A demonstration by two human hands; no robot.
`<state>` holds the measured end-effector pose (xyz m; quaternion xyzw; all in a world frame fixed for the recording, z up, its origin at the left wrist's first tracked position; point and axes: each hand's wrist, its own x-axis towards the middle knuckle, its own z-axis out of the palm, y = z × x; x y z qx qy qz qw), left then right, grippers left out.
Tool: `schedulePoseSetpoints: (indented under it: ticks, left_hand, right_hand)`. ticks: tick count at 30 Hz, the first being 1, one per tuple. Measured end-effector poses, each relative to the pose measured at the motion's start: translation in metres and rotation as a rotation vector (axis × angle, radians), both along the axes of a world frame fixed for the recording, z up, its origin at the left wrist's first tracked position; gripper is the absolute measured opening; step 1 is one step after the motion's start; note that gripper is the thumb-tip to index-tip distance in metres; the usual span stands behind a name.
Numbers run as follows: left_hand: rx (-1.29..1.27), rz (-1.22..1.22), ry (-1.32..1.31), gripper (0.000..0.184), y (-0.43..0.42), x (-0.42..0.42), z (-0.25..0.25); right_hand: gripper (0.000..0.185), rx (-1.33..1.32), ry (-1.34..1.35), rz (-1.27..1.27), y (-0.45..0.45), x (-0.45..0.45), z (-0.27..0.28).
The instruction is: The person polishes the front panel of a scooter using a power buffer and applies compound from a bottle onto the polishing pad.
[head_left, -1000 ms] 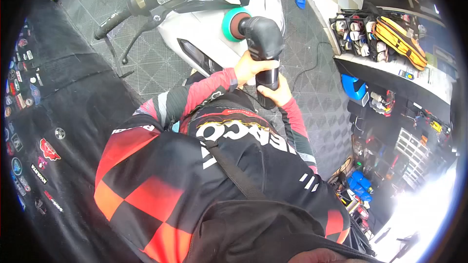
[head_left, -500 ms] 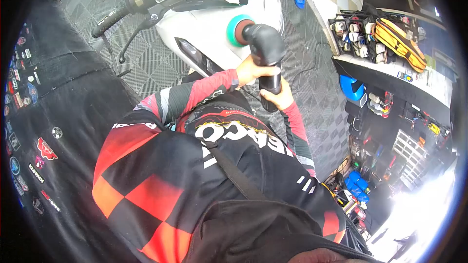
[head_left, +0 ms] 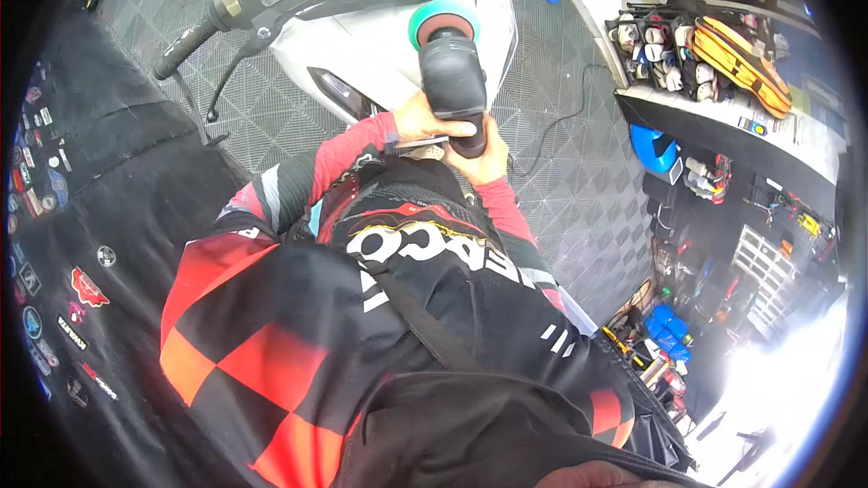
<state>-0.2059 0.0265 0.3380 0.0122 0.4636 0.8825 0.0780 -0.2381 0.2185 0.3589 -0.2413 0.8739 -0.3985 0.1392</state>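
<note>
A black polisher (head_left: 454, 77) with a green-edged round pad (head_left: 418, 25) is in both of my hands, in front of my chest. My left hand (head_left: 423, 117) is wrapped round the side of its body, thumb across the handle. Lower down, my right hand (head_left: 485, 161) grips the handle's end from the right. The pad's face is turned to the white front panel (head_left: 362, 45) of a motorcycle and appears to be against it; the contact itself is hidden. Left of the panel are the handlebar grip (head_left: 185, 50) and a lever (head_left: 231, 79).
Dark textured tiles (head_left: 579, 181) cover the floor, with a thin cable (head_left: 553, 126) lying on them. On the right, a shelf (head_left: 723, 117) holds a yellow-orange bag (head_left: 743, 63) and several bottles. Tools hang beyond it. A black curtain with stickers (head_left: 99, 226) lines the left.
The polisher and both hands have shifted left across the white panel, with the pad slightly higher in view. The polisher's body has turned to stand more in line with its handle. Both hands keep their hold.
</note>
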Motion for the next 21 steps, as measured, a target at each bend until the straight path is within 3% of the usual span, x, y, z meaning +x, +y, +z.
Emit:
schedulePoseSetpoints:
  ticks: [5,9,13,19,21]
  left_hand:
    - [-0.039,-0.021,0.022,0.061,-0.017,0.007,0.007]
    - [-0.288,-0.085,0.069,0.069,-0.009,0.004,-0.004]
    - [0.0,-0.015,-0.033,0.069,-0.017,0.012,0.016]
    - [-0.157,-0.062,-0.032,0.061,-0.011,0.007,0.005]
    - [0.03,-0.045,-0.123,0.061,0.006,0.01,0.006]
  right_hand:
    - [0.092,-0.034,0.13,0.006,-0.006,0.0,-0.019]
    - [0.087,-0.109,0.172,0.001,0.008,0.002,-0.035]
    - [0.088,-0.055,0.185,0.026,0.001,-0.002,-0.023]
    - [0.09,-0.025,0.152,-0.033,0.0,0.009,-0.017]
    - [0.091,-0.013,0.139,-0.032,0.013,0.013,-0.021]
